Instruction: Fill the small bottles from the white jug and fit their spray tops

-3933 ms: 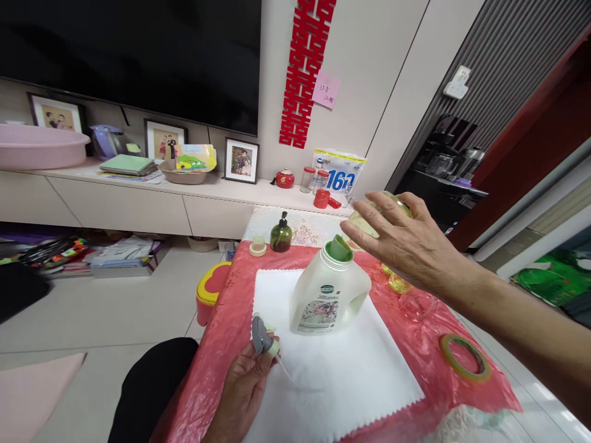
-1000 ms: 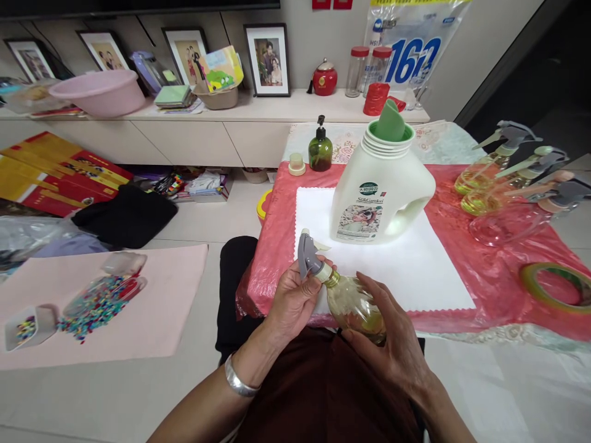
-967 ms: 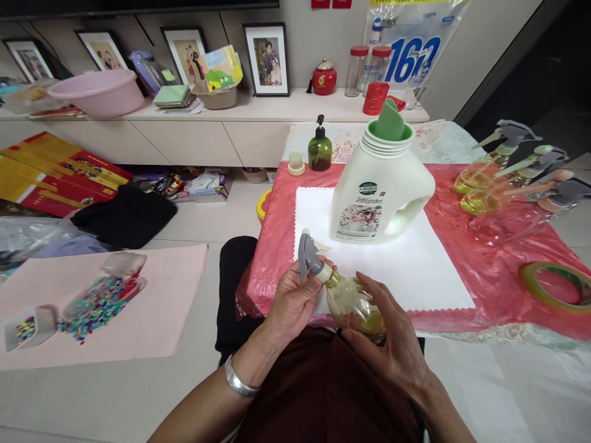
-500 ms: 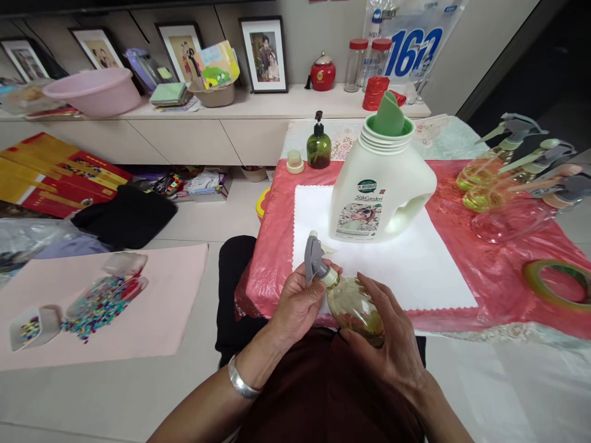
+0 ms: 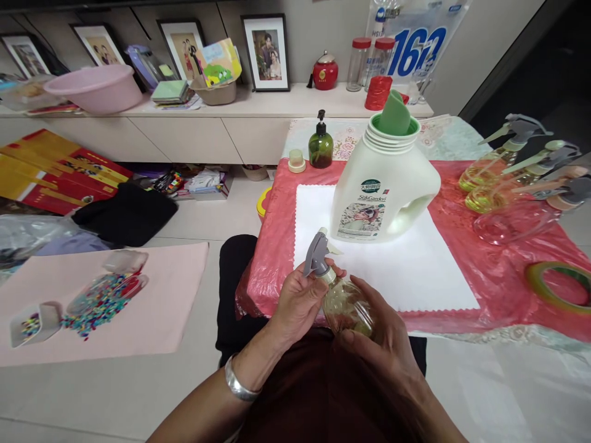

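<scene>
My left hand (image 5: 298,301) is closed around the grey trigger sprayer head (image 5: 317,258) where it meets the neck of a small clear spray bottle (image 5: 345,303) with yellowish liquid. My right hand (image 5: 385,335) cups the bottle's round body from the right and below, over my lap at the table's near edge. Just beyond stands a big white detergent jug (image 5: 383,187) with a green funnel (image 5: 394,114) in its mouth, on a white cloth (image 5: 415,264).
A red plastic sheet (image 5: 484,264) covers the low table. Several spray bottles (image 5: 517,178) stand at its right, a tape roll (image 5: 556,283) near the right edge, a green pump bottle (image 5: 320,144) at the back. Left on the floor a pink mat (image 5: 152,301) bears bead boxes (image 5: 99,295).
The bottle has tilted more upright in my hands and the sprayer head has turned a little. Earlier my right hand reached over the jug while my left held the loose sprayer head.
</scene>
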Demonstrator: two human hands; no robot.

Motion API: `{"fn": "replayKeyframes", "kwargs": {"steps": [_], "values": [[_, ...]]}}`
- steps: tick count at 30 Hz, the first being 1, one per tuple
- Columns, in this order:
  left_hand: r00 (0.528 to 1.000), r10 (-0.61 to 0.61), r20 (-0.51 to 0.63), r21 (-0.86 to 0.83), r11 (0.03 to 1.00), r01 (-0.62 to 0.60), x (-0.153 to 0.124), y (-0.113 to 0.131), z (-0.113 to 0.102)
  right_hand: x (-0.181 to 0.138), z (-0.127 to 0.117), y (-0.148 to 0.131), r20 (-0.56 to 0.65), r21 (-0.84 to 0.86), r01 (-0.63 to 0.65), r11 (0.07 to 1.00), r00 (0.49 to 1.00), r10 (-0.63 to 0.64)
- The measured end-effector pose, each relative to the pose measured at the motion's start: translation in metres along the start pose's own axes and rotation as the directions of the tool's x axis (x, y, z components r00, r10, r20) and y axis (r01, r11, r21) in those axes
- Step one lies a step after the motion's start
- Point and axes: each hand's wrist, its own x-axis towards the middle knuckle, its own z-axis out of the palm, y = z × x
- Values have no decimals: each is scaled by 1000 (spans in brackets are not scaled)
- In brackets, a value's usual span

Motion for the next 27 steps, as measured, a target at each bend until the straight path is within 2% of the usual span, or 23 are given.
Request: {"fn": "replayKeyframes", "kwargs": {"steps": [2, 4, 6, 8, 10, 12, 16, 20, 24, 27], "values": [[999, -8, -53, -7, 1000, 7, 0, 1, 2, 0, 1, 0, -3, -29, 8, 1000, 1000, -8], [997, -47, -68, -24, 999, 45, 1, 3, 1, 0, 1, -2, 8, 22, -25, 999, 1000, 25], [996, -85, -39, -28, 996, 84, 2, 5, 0, 1, 1, -6, 60, 164, -93, 982, 995, 84], [994, -105, -7, -17, 994, 105, 3, 7, -1, 1, 1, -8, 140, 339, -177, 924, 981, 136], [995, -103, 5, -18, 994, 103, 4, 9, -2, 2, 1, -9, 204, 471, -222, 854, 969, 140], [996, -93, 13, -26, 995, 93, 4, 10, -1, 3, 1, -7, 225, 530, -230, 816, 966, 126], [997, -74, 16, -28, 997, 75, 2, 11, 4, 3, 4, -3, 155, 489, -204, 848, 977, 146], [997, -70, -44, 18, 997, 71, -1, 10, 8, 1, 7, -2, 95, 407, -205, 890, 979, 181], [990, -74, -123, 34, 996, 79, 1, 12, 8, 0, 8, 2, 96, 391, -199, 898, 980, 175], [986, -117, -119, 43, 991, 123, 3, 16, 4, 1, 6, 4, 115, 428, -212, 879, 977, 179]]}}
